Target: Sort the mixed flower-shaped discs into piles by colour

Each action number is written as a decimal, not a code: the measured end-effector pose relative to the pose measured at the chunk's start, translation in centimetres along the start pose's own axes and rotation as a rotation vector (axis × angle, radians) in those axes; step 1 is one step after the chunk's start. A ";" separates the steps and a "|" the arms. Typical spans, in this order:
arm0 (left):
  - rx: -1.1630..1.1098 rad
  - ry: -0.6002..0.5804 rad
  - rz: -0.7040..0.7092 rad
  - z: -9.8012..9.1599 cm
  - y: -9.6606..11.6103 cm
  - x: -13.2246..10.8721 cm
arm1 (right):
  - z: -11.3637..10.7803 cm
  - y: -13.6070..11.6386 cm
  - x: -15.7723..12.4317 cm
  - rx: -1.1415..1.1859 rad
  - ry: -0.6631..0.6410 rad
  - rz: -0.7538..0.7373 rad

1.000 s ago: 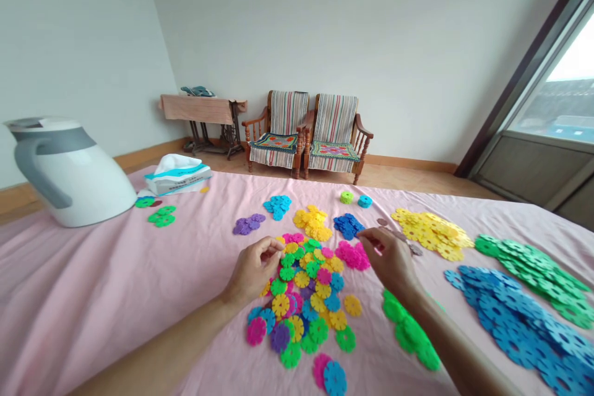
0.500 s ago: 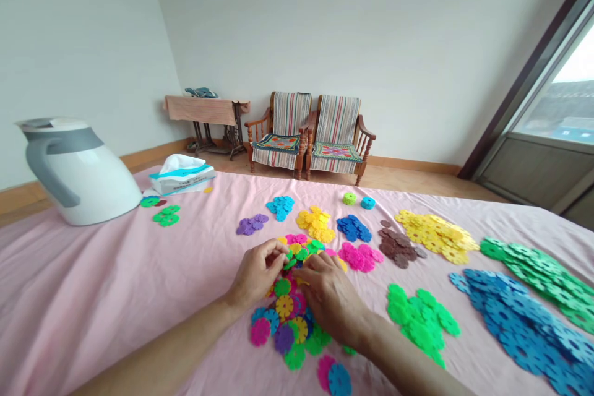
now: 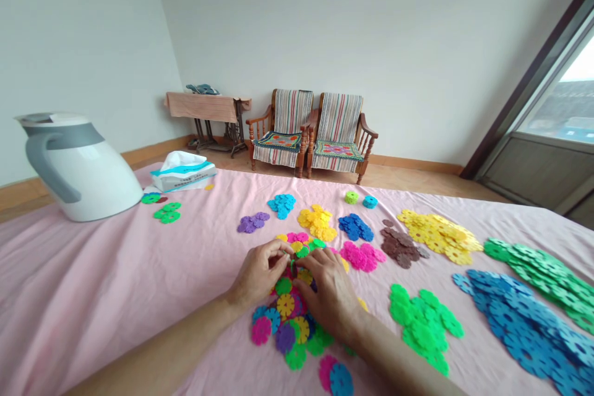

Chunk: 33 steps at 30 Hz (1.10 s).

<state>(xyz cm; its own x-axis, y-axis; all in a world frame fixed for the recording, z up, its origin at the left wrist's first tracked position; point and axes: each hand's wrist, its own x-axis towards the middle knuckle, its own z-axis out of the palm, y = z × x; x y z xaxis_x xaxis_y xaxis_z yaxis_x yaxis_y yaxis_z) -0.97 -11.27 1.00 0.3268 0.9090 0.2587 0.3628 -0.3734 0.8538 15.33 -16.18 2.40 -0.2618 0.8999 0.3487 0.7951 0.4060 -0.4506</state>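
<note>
The left hand at its left edge and the right hand, nearer and covering more, nearly meet with curled fingers over the heap of mixed discs, which stretches lengthwise away from the person on the pink cloth, any grip impossible to tell.

I count two hands, one mixed disc heap, two round stacks, two far chairs, one jug, one tissue pack.
</note>
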 end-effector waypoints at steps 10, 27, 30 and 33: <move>-0.015 0.024 -0.021 0.0 0.5 -0.1 | 0.6 0.5 -0.3 -0.016 0.068 -0.022; 0.121 0.146 0.021 -0.2 -1.5 0.3 | -4.4 4.9 -0.3 0.006 0.251 0.074; 0.194 0.134 0.073 -0.1 -1.7 0.2 | -6.3 8.9 0.1 -0.053 0.387 0.313; 0.234 0.110 0.098 0.0 -1.7 0.1 | -7.8 12.6 0.0 -0.165 0.402 0.544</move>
<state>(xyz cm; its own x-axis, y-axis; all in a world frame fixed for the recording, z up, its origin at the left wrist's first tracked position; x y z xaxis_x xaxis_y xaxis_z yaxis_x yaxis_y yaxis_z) -1.54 -10.52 -0.40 0.2777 0.8763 0.3935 0.5304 -0.4815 0.6978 29.63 -12.35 3.15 0.3952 0.8268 0.4002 0.8370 -0.1446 -0.5277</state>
